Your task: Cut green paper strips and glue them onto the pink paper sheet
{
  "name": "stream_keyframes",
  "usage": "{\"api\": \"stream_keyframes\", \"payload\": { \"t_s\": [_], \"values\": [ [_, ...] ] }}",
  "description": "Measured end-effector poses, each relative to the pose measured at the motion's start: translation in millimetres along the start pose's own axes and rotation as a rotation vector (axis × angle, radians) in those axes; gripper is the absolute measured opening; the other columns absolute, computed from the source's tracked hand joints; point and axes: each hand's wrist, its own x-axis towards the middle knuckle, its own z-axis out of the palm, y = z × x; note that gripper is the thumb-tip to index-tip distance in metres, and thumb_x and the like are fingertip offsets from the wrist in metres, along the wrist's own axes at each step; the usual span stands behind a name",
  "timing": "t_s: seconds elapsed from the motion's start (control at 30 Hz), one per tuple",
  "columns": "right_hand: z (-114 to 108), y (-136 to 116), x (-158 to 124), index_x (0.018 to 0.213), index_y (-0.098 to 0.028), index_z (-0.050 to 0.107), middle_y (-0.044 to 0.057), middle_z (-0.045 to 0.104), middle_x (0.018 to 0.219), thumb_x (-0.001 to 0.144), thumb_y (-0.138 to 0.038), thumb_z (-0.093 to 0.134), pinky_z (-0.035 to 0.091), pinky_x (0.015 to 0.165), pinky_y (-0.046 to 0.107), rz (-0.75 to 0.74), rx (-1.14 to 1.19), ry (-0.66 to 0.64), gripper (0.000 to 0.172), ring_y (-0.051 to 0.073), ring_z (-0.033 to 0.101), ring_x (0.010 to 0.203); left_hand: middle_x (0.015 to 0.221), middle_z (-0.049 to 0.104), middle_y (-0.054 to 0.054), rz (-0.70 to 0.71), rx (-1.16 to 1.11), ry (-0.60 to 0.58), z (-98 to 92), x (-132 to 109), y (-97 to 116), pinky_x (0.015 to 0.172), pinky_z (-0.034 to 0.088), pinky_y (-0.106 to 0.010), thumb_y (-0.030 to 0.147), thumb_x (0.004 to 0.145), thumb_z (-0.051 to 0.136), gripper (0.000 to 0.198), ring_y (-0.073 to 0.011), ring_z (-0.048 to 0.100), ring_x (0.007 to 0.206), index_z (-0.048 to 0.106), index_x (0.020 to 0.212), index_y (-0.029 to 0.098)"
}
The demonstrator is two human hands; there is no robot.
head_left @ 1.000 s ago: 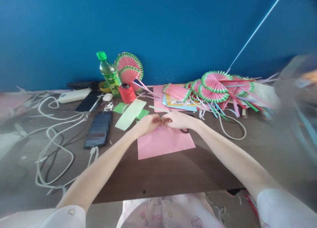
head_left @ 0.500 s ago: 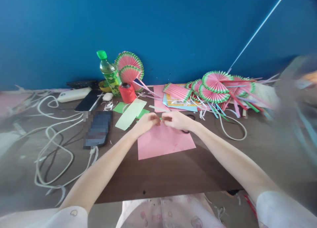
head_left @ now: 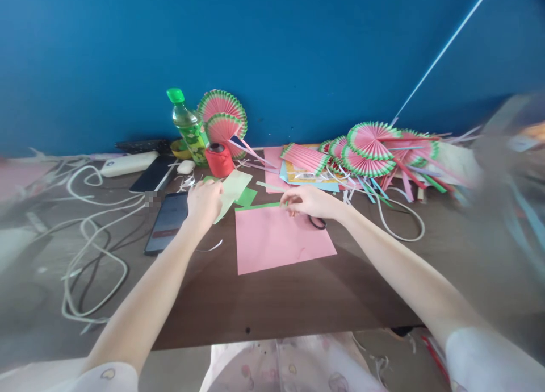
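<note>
- While the pink sheet (head_left: 281,241) lies flat on the table (head_left: 264,307) between the forearms, a green strip (head_left: 256,208) runs along its far edge, visible from the far left corner to the right fingers.
- Right hand (head_left: 304,201): at the sheet's far edge, fingers curled. Can't tell if they pinch the strip, press it or just sit over it.
- Left hand (head_left: 205,200): well left of the sheet, at the left end of the pale green slip (head_left: 233,188), just beside the phone (head_left: 164,227). Fingertips hidden, so can't tell whether it pinches the slip.
- Darker green paper (head_left: 246,197) pokes out from under the slip, on its right.
- Black loop (head_left: 317,223) by the sheet's far right corner, partly behind the right hand.
- Done, by my read: strip placed along the far edge. Whether it's stuck down, can't tell.
- Not done: no pleats in the sheet, no green on its near edge. By contrast, the pleated piece (head_left: 304,158) and round fans (head_left: 370,145) at far right have folds plus green edging. I'd call this sheet early-stage.
</note>
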Motion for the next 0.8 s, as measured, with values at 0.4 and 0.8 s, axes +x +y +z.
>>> {"api": "stream_keyframes", "payload": {
  "t_s": [0.4,0.8],
  "values": [
    [24.1,0.0,12.2,0.083,-0.020,0.049,-0.001,0.064,0.069,0.078,-0.025,0.053,0.042,0.066,0.027,-0.130,0.116,0.056,0.008,0.012,0.059,0.062,0.074,0.066,-0.002,0.161,-0.871,-0.389,1.5,-20.5,65.1,0.071,0.042,-0.028,0.036,0.079,0.045,0.023,-0.0181,0.060,0.073,0.058,0.072,0.019],
    [17.0,45.6,-18.4,0.080,-0.018,0.053,0.000,0.059,0.071,0.075,-0.021,0.050,0.040,0.062,0.025,0.022,-0.190,0.145,0.007,0.012,0.054,0.064,0.084,0.069,-0.002,0.133,-0.832,-0.349,22.2,-28.5,43.9,0.068,0.040,-0.027,0.038,0.081,0.044,0.024,-0.0181,0.060,0.075,0.054,0.070,0.019]
  ]
}}
